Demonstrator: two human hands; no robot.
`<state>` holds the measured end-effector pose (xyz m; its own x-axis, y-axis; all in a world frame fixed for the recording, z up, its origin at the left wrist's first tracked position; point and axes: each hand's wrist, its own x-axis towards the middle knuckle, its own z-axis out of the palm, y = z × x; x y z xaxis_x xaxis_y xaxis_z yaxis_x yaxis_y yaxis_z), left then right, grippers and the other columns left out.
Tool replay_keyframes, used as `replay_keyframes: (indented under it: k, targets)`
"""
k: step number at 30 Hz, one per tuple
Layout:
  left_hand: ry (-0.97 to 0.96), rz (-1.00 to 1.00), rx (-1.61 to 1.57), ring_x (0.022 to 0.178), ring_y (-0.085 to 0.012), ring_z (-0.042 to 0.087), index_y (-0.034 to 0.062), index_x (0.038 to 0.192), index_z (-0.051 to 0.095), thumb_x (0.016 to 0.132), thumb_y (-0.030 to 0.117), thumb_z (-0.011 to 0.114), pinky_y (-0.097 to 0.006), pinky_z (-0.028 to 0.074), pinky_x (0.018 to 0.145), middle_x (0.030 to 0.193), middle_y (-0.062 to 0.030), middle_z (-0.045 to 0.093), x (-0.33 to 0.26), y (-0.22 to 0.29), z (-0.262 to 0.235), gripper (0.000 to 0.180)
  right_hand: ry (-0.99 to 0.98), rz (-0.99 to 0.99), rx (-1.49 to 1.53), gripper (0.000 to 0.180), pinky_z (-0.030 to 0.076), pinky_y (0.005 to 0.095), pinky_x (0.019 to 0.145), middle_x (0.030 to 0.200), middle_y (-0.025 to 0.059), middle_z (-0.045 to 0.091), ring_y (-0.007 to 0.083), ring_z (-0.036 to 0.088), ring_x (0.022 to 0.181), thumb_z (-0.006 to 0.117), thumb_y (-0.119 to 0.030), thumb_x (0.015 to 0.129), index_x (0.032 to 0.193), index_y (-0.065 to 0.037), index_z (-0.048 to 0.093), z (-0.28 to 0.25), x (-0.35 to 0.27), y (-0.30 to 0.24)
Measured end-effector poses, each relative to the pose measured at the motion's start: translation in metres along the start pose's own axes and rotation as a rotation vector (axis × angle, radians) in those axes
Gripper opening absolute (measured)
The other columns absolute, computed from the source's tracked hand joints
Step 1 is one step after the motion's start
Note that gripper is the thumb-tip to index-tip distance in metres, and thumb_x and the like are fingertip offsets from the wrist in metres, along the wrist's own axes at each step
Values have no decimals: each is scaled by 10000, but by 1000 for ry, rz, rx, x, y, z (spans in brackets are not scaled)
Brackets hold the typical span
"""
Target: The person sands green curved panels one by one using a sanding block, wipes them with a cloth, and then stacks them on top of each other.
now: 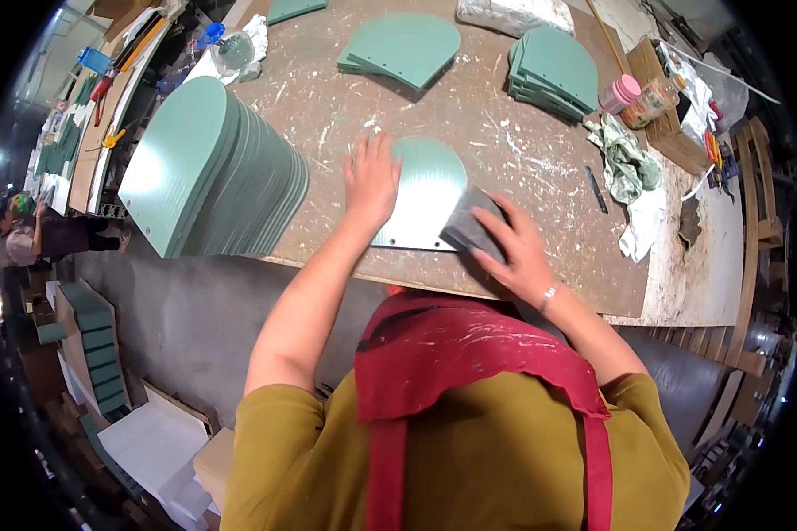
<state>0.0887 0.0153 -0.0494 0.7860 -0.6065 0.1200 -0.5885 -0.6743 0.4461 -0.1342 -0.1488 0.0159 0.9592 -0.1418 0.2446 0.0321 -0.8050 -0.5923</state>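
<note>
A pale green arch-shaped panel lies flat on the brown worktable near its front edge. My left hand rests flat on the panel's left side with fingers spread. My right hand grips a grey sanding pad pressed on the panel's lower right corner. Small holes run along the panel's straight edge.
A tall fanned stack of the same green panels stands at the left. Two smaller stacks lie farther back. Jars, crumpled rags and a dark tool sit at the right. Another person is far left.
</note>
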Motion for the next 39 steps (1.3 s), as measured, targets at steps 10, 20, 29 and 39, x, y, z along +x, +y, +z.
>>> replay_keyframes:
  k: [10,20,29,39]
  targets:
    - [56,23,-34,1414,-380,359,39,1436,433,1013,316,505,-536,284,1146,1487,-179,449,-1,-11,-6,511,-110,94,17,560,414,439,1059,1427,181,486,374,523,1254,743,-210,837,1365,-139,567,-41,-19,32]
    - [-69,-181,-388,1074,-304,560,-35,1192,638,919,251,681,-405,461,953,1196,-179,569,-113,-11,-41,398,-124,722,1332,720,368,341,1117,1553,217,363,239,399,1402,627,-225,981,1564,-43,244,20,-9,2]
    - [58,-467,-1024,1119,-183,548,-7,1385,488,895,53,680,-315,452,958,1281,-129,528,-128,16,-37,529,-240,543,1176,658,314,363,1160,1536,192,396,264,386,1422,628,-201,973,1515,22,331,13,-9,-17]
    - [232,480,-364,1031,-291,651,27,1111,688,745,-98,660,-391,482,955,1222,-112,655,-95,47,-75,387,238,946,1541,462,501,340,968,1204,83,656,194,629,1106,605,-382,977,1288,-43,565,-11,-21,20]
